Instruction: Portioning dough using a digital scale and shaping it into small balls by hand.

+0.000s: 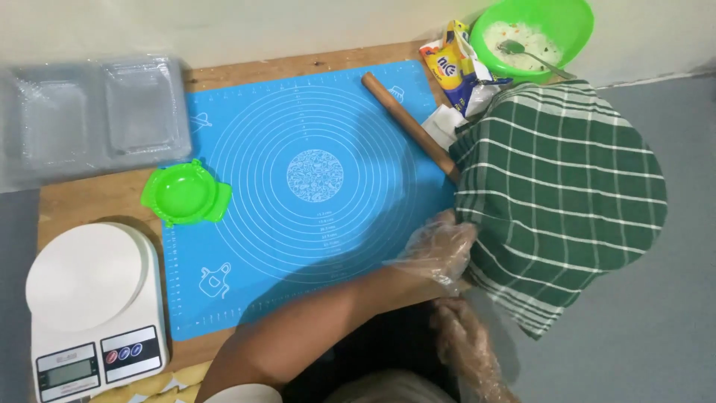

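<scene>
**Op:** Hands first. My left hand, in a thin clear glove, is on the near-left edge of the green checked cloth, fingers curled onto its hem. It looks like a pinch on the fabric, but I can't confirm a full grasp.

**Eng:** Right one?

**Op:** My right hand, also gloved, sits under the cloth's lower edge, partly hidden. Can't tell if it's clenched or released.

**Eng:** Where's the cloth?

**Op:** Draped over something rounded at the right end of the surface, just right of the blue mat. Its bulk lies right of and beyond both hands, with the left one nearer.

**Eng:** Anything touching it?

**Op:** The rolling pin runs diagonally, its lower end meeting the cloth's left side. The green bowl is just beyond the cloth.
</scene>
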